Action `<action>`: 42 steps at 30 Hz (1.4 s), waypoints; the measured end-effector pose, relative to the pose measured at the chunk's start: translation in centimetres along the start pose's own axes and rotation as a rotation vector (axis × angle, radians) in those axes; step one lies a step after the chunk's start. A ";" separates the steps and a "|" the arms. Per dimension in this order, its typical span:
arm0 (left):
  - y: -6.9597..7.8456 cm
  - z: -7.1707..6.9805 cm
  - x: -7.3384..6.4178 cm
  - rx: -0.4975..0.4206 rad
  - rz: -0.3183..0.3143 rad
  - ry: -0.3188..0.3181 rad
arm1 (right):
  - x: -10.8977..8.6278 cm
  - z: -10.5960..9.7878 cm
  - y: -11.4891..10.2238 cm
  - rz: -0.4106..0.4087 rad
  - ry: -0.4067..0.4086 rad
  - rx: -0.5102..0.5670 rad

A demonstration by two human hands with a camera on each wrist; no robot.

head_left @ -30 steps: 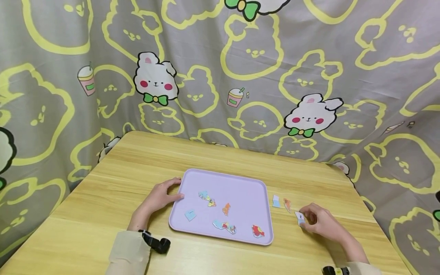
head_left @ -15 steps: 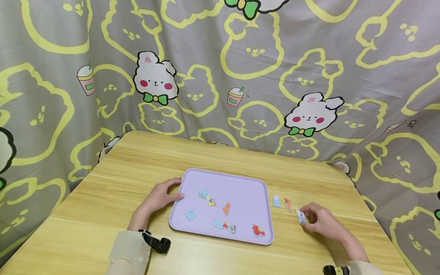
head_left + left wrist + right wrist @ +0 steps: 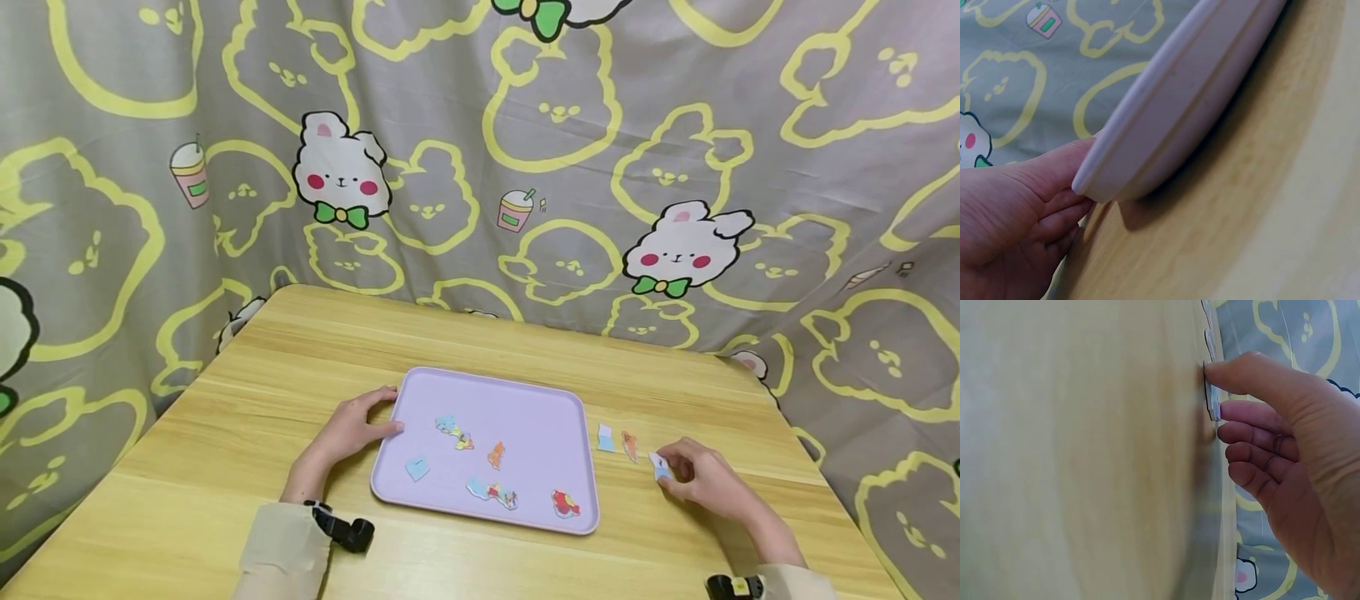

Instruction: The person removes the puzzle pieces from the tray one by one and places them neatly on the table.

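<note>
My left hand (image 3: 351,427) grips the left rim of a lilac tray (image 3: 517,400), thumb on the edge. In the left wrist view the fingers of the left hand (image 3: 1029,219) curl beside the tray wall (image 3: 1166,106). Right of the tray, my right hand (image 3: 701,475) pinches a small white-and-blue puzzle piece (image 3: 659,466) between thumb and forefinger, close over the table. The right wrist view shows this piece (image 3: 1211,400) edge-on at the fingertips. An orange piece (image 3: 629,447) and another white-and-blue piece (image 3: 605,438) lie in a row to its left.
Several puzzle pieces lie on the tray: a light-blue one (image 3: 417,467), an orange one (image 3: 496,455), a red one (image 3: 566,503) and two joined-looking clusters, one with blue and yellow (image 3: 454,432). A patterned curtain (image 3: 450,167) hangs behind the wooden table (image 3: 300,333).
My right hand has shifted the white-and-blue puzzle piece slightly toward the table's far side. The left hand and the tray stay in place.
</note>
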State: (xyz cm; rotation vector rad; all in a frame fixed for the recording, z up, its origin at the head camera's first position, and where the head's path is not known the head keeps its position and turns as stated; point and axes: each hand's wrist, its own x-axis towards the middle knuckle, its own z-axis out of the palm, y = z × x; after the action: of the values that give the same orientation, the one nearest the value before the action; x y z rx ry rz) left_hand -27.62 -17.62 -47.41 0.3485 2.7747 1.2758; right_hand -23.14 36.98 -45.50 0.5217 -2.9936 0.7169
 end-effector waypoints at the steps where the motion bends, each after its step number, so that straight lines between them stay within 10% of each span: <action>1: 0.0 0.0 0.0 0.003 0.003 0.000 | 0.0 0.0 0.0 0.006 -0.002 0.002; 42: 0.3 -0.2 -0.2 -0.011 -0.009 -0.005 | 1.4 -0.3 0.3 -0.001 0.028 -0.035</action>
State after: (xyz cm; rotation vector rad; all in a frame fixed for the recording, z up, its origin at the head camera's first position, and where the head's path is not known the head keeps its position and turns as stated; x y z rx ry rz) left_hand -27.43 -17.64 -47.06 0.3381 2.7604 1.2864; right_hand -24.53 36.95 -45.22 0.5080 -2.9737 0.6653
